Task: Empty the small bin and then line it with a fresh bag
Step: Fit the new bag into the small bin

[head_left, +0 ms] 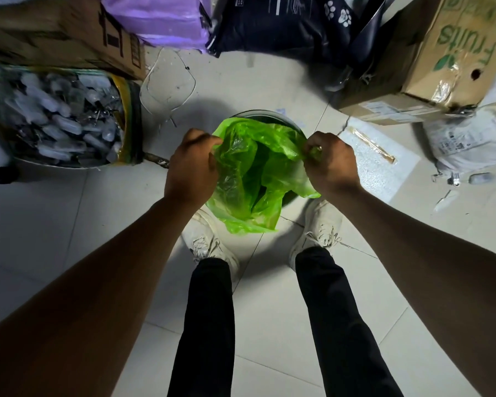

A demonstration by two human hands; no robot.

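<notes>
Small bin is standing upright on the tile floor, mouth facing up at the camera, just beyond the white shoes. Green bag is sitting over the mouth, opening up, near edge draping over the near rim toward the shoes. Left hand is pinching the bag's left edge, fingers curled tight. Right hand is gripping the right edge, knuckles up. Both forearms are reaching down and forward, converging on the rim. Fruits box is lying far right.

Bare floor flanks the bin; cardboard boxes crowd beyond it.
</notes>
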